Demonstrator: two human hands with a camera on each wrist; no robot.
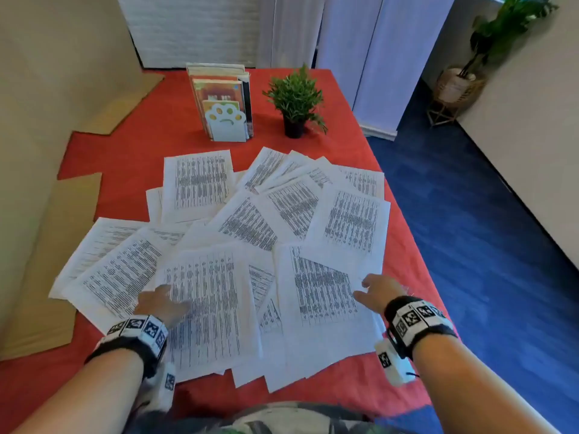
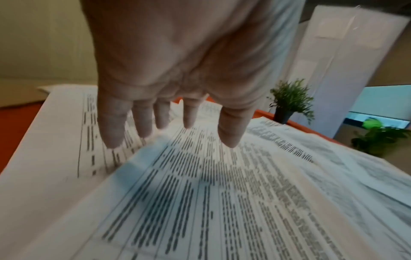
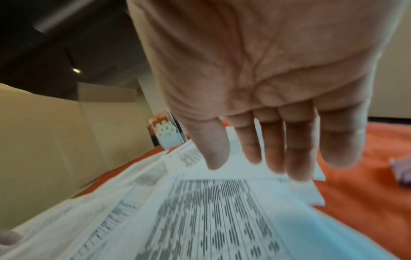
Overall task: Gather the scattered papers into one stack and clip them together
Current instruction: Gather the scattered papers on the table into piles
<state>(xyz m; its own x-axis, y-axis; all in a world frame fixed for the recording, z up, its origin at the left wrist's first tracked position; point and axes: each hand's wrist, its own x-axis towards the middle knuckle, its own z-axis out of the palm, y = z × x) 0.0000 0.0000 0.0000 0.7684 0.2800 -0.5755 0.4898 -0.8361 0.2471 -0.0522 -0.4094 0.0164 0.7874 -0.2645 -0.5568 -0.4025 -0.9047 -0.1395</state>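
Observation:
Several printed white papers (image 1: pixel 219 277) lie scattered and overlapping across the red tablecloth (image 1: pixel 131 145). My left hand (image 1: pixel 163 303) is over the near-left sheets with its fingers spread and straight. In the left wrist view the left hand (image 2: pixel 173 112) sits just above the papers (image 2: pixel 222 202) and holds nothing. My right hand (image 1: pixel 376 291) reaches over the right edge of the near-right sheet. Seen from the right wrist, the right hand (image 3: pixel 266 149) is straight-fingered above the papers (image 3: pixel 222 219). Whether either hand touches paper is unclear. A small purple object (image 3: pixel 400 174), blurred, lies on the cloth right of the papers.
A bookstand with books (image 1: pixel 224 104) and a small potted plant (image 1: pixel 294 101) stand behind the papers. Cardboard sheets (image 1: pixel 40 261) cover the left side. The table's right edge drops to a blue floor (image 1: pixel 470 214). A large potted plant (image 1: pixel 463 79) stands far right.

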